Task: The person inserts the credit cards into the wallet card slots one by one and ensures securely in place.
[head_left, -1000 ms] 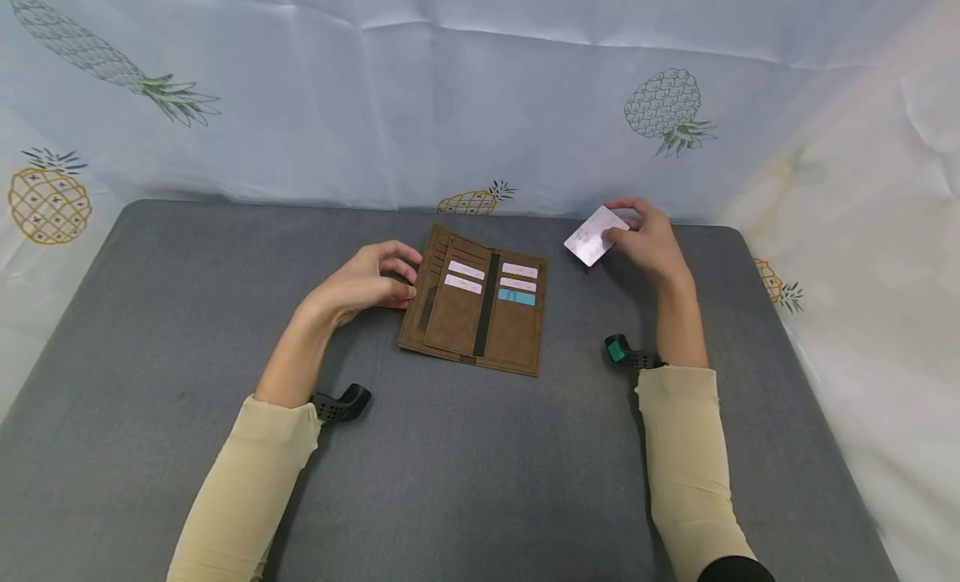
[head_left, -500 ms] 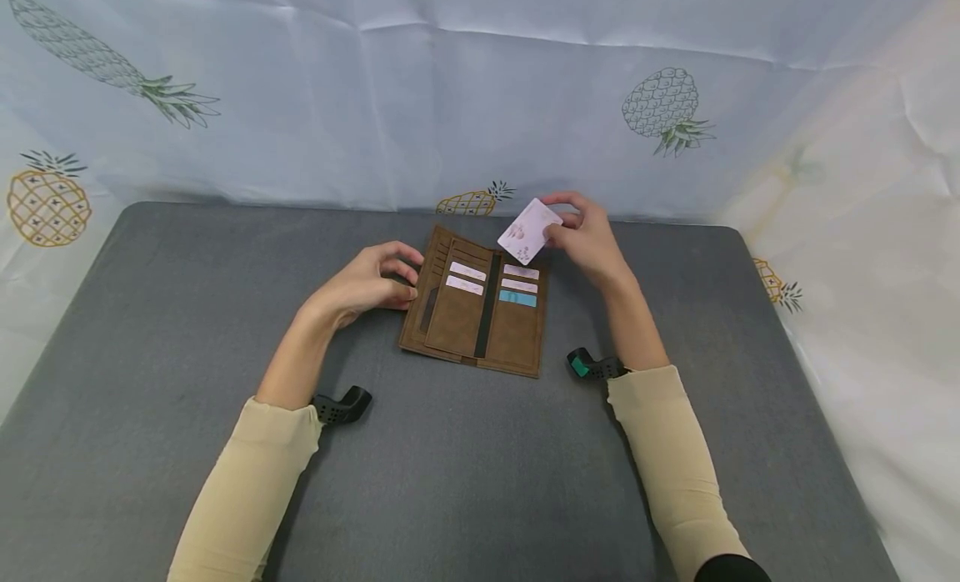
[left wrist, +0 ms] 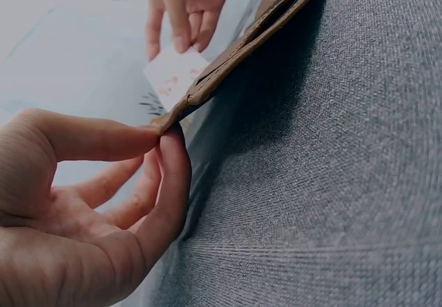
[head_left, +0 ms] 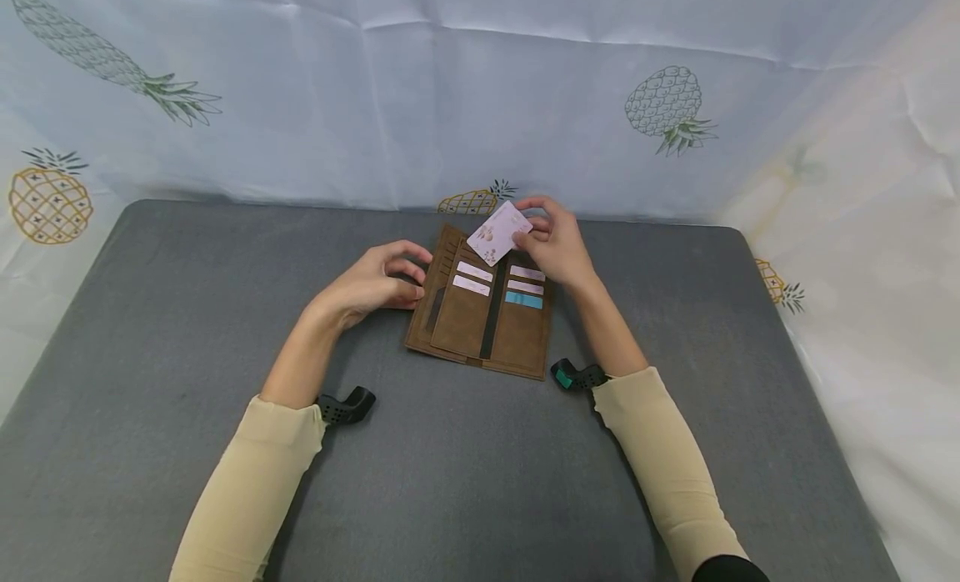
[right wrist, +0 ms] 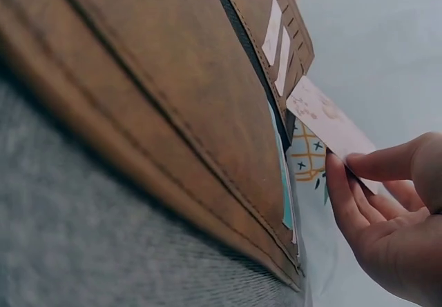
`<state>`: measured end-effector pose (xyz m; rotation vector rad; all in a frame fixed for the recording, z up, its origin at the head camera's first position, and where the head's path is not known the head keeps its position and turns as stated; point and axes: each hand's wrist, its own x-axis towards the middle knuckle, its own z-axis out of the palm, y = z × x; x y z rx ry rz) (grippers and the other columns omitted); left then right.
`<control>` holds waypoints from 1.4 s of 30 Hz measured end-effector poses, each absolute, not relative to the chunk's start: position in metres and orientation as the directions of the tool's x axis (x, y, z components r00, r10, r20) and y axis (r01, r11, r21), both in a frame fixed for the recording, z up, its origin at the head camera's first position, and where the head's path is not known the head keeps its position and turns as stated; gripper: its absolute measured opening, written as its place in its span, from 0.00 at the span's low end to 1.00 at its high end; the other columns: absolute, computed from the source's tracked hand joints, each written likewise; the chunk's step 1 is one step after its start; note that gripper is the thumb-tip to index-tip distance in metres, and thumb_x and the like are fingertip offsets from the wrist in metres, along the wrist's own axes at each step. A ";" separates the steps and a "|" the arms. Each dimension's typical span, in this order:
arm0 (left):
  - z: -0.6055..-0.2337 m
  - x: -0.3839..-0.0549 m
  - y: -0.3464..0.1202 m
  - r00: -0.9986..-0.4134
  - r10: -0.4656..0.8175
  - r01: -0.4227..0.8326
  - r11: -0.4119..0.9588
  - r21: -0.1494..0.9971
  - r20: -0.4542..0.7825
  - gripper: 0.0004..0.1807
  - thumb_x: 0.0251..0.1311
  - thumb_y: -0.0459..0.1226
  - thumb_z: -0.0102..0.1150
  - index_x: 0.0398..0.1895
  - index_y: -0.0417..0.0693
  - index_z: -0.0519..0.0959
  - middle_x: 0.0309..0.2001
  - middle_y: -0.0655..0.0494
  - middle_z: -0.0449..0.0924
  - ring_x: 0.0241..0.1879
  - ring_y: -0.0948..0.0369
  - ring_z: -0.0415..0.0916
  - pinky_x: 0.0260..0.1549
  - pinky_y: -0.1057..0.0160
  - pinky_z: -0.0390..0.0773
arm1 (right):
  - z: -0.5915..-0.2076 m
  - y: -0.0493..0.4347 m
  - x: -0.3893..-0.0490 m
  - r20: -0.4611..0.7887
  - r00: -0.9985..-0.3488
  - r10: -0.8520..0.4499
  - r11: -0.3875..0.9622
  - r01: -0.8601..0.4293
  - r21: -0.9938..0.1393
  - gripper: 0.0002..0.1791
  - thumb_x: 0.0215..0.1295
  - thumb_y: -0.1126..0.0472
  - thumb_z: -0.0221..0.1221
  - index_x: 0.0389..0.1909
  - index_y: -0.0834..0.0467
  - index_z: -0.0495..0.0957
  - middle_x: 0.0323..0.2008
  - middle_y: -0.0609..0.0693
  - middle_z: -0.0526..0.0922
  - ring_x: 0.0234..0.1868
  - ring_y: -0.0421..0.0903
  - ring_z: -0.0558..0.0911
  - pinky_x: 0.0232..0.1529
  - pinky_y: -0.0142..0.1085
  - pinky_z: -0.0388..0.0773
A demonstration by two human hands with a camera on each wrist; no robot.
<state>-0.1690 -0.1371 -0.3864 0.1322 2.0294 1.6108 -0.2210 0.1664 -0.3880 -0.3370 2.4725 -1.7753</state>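
A brown wallet (head_left: 467, 319) lies open on the grey table, with pink-white cards and one blue card (head_left: 523, 300) in its slots. My left hand (head_left: 375, 280) pinches the wallet's left edge between thumb and fingers, as the left wrist view shows at the wallet edge (left wrist: 207, 79). Over the wallet's top, my right hand (head_left: 555, 244) pinches a pale pink card (head_left: 498, 233) with a floral print by its right end. In the right wrist view the card (right wrist: 328, 117) slants near the upper card slots; whether it touches the wallet I cannot tell.
The grey table (head_left: 450, 482) extends around the wallet on all sides. A white cloth (head_left: 405, 90) with printed pineapples hangs right behind the table's back edge. Each wrist wears a black camera mount (head_left: 347, 405).
My right hand has carried the pink card leftward, from right of the wallet to above its upper middle. My left hand keeps its pinch, and the wallet has shifted very slightly right.
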 end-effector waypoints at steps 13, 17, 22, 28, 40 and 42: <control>-0.387 -0.171 -0.135 -0.854 0.383 -0.262 0.268 0.927 -0.351 0.29 0.69 0.23 0.58 0.72 0.44 0.71 0.47 0.52 0.77 0.41 0.58 0.81 0.45 0.62 0.87 | -0.391 0.164 -0.221 0.066 -0.955 -0.289 0.348 -0.169 -0.922 0.24 0.78 0.75 0.57 0.72 0.64 0.71 0.51 0.72 0.88 0.38 0.50 0.87 0.40 0.31 0.80; -0.387 -0.171 -0.135 -0.855 0.379 -0.265 0.269 0.926 -0.354 0.29 0.70 0.22 0.58 0.73 0.45 0.71 0.47 0.52 0.76 0.42 0.58 0.81 0.45 0.62 0.86 | -0.390 0.160 -0.221 0.062 -0.947 -0.314 0.355 -0.177 -0.918 0.24 0.79 0.75 0.56 0.72 0.63 0.70 0.47 0.71 0.87 0.37 0.49 0.88 0.42 0.33 0.84; -0.386 -0.171 -0.135 -0.857 0.376 -0.260 0.275 0.926 -0.352 0.29 0.70 0.22 0.57 0.73 0.45 0.71 0.48 0.51 0.76 0.43 0.58 0.82 0.46 0.62 0.86 | -0.394 0.157 -0.221 0.015 -0.934 -0.357 0.376 -0.158 -0.913 0.27 0.80 0.75 0.54 0.75 0.60 0.67 0.43 0.66 0.83 0.34 0.46 0.88 0.42 0.32 0.87; -0.386 -0.171 -0.134 -0.856 0.379 -0.255 0.282 0.925 -0.351 0.29 0.70 0.22 0.56 0.73 0.45 0.71 0.48 0.51 0.76 0.44 0.58 0.82 0.46 0.62 0.86 | -0.395 0.156 -0.221 -0.035 -0.918 -0.395 0.391 -0.134 -0.910 0.30 0.79 0.76 0.53 0.78 0.58 0.64 0.47 0.66 0.82 0.35 0.47 0.89 0.43 0.33 0.87; -0.386 -0.170 -0.133 -0.854 0.386 -0.256 0.274 0.927 -0.350 0.29 0.69 0.22 0.55 0.72 0.43 0.71 0.47 0.52 0.76 0.43 0.59 0.82 0.45 0.64 0.85 | -0.393 0.158 -0.220 -0.095 -0.888 -0.451 0.419 -0.116 -0.900 0.31 0.79 0.74 0.56 0.79 0.57 0.65 0.47 0.62 0.82 0.38 0.48 0.89 0.34 0.32 0.74; -0.385 -0.170 -0.133 -0.852 0.387 -0.258 0.274 0.927 -0.352 0.30 0.68 0.21 0.55 0.72 0.43 0.71 0.47 0.52 0.76 0.43 0.59 0.81 0.45 0.64 0.85 | -0.393 0.157 -0.219 -0.103 -0.883 -0.458 0.433 -0.120 -0.893 0.29 0.79 0.73 0.57 0.78 0.57 0.67 0.44 0.60 0.80 0.30 0.43 0.83 0.34 0.33 0.72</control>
